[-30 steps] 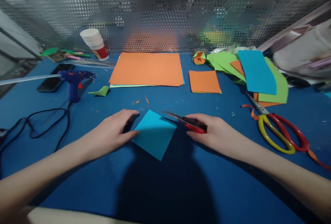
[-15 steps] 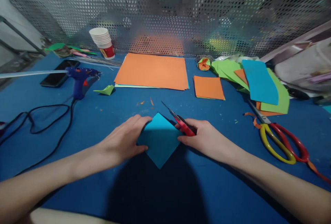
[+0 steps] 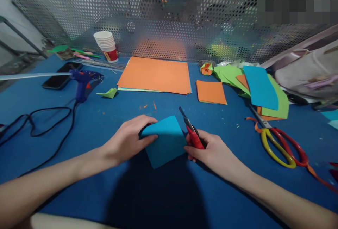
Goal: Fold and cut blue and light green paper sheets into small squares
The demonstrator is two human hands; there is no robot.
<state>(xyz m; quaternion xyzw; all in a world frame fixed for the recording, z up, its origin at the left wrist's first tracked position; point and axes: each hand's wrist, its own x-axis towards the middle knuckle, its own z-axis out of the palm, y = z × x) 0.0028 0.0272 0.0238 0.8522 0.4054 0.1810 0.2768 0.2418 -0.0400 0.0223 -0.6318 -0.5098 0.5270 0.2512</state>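
Observation:
A blue square of paper (image 3: 166, 141) is raised slightly above the blue tabletop, turned at an angle in front of me. My left hand (image 3: 136, 135) pinches its left corner between thumb and fingers. My right hand (image 3: 207, 148) is closed round a red-handled utility knife (image 3: 194, 138), whose dark, narrow blade points up and away. The thumb and fingertips of that hand are at the paper's right corner; whether they grip it I cannot tell.
Orange sheets (image 3: 155, 75), small orange squares (image 3: 211, 92) and green and blue offcuts (image 3: 260, 88) lie beyond my hands. Scissors (image 3: 278, 146) are at right. A glue gun (image 3: 81, 84), phone (image 3: 62, 75), paper cups (image 3: 106, 45) and folded green piece (image 3: 108, 93) are at left.
The blue paper has turned from a diamond position, its far corner swinging right. The knife's blade has swung to point more directly away, and my right hand has shifted slightly right and nearer.

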